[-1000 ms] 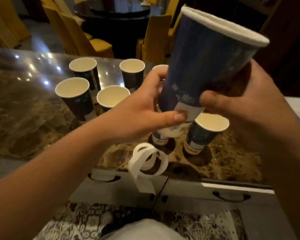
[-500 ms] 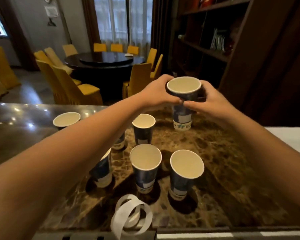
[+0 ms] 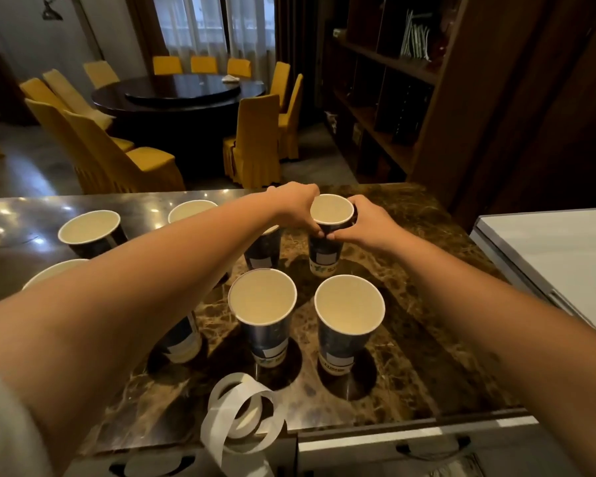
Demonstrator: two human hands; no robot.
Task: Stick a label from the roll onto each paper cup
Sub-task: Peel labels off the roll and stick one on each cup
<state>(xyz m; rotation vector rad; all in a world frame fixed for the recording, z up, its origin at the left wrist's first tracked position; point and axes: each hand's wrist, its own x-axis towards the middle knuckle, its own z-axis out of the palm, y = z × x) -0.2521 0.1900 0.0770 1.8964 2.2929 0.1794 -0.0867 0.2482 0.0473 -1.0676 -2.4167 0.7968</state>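
Dark brown marble is forming the worktop [image 3: 410,339], with a round dining table and yellow chairs standing well beyond it and wooden shelves rising on the right. At the far middle of the worktop, both hands are closing round one upright paper cup [image 3: 327,242]: the left hand [image 3: 295,206] is wrapping its fingers over the left of the rim, the right hand [image 3: 365,222] is curling round the right of it, and their fingertips are nearly meeting on the near side of the cup wall. A pale label is showing low on that cup, and its base seems to be resting on the marble, so it looks ready to be let go. Nearer the person, two more cups are standing side by side, the near left cup [image 3: 264,321] and the near right cup [image 3: 344,325], each showing a pale patch on its wall. Further cups are standing to the left, partly hidden by the left forearm. What matters next is the label roll [image 3: 241,421], which is lying loosely uncoiled at the near edge of the worktop, well apart from both hands and straight back toward the person, slightly closer to the left arm's side.
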